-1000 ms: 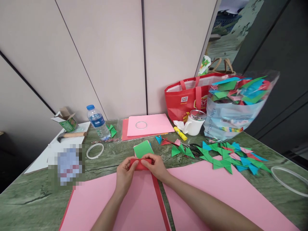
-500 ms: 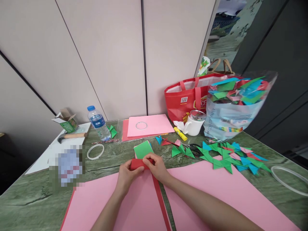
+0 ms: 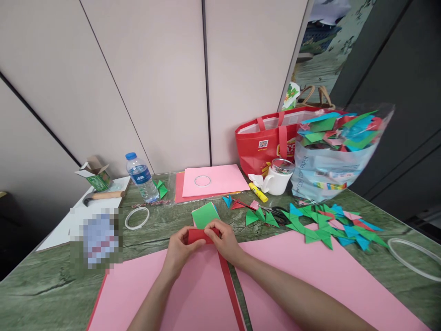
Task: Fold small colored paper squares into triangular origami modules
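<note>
A small piece of red paper (image 3: 197, 236), which looks folded into a strip, is pinched between my two hands. My left hand (image 3: 179, 250) grips its left end, thumb along the lower edge. My right hand (image 3: 223, 240) is closed on its right end, with thumb and fingertips on the paper. Just behind it lies a stack of small square sheets with a green sheet (image 3: 206, 214) on top. Large pink sheets (image 3: 196, 289) lie beneath my hands, with red paper showing along their edges. Part of the red piece is hidden behind my fingers.
Folded paper pieces (image 3: 319, 223) in green, blue, pink and red spread to the right, near scissors (image 3: 279, 214). Behind them stand a glue stick (image 3: 258, 192), a white mug (image 3: 278, 179) and a plastic bag (image 3: 330, 170). A water bottle (image 3: 141, 178) and hammer (image 3: 103, 195) are at left.
Almost nothing differs. Both hands keep hold of the red paper in about the same place, and the view has shifted very slightly.
</note>
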`<action>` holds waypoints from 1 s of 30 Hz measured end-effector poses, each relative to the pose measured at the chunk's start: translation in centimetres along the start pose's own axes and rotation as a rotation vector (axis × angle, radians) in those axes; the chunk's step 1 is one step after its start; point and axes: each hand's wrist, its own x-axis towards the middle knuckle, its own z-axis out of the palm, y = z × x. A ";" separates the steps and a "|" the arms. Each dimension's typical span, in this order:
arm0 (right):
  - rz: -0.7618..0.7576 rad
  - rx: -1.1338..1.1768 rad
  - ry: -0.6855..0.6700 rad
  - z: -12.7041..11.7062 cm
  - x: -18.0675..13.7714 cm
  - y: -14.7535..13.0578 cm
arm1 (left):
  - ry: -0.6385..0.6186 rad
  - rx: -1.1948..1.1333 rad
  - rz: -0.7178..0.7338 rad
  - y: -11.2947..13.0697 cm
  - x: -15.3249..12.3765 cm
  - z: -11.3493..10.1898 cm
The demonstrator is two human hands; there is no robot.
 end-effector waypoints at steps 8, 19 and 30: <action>0.016 0.000 -0.035 0.0 0.1 0.1 | -0.024 0.128 0.190 0.4 0.0 -0.5; 0.139 0.110 -0.112 0.0 0.3 0.1 | 0.098 0.076 0.131 -0.2 0.2 -0.4; 0.321 0.472 -0.123 0.3 0.4 1.0 | 0.164 0.091 0.167 -0.2 0.1 -0.5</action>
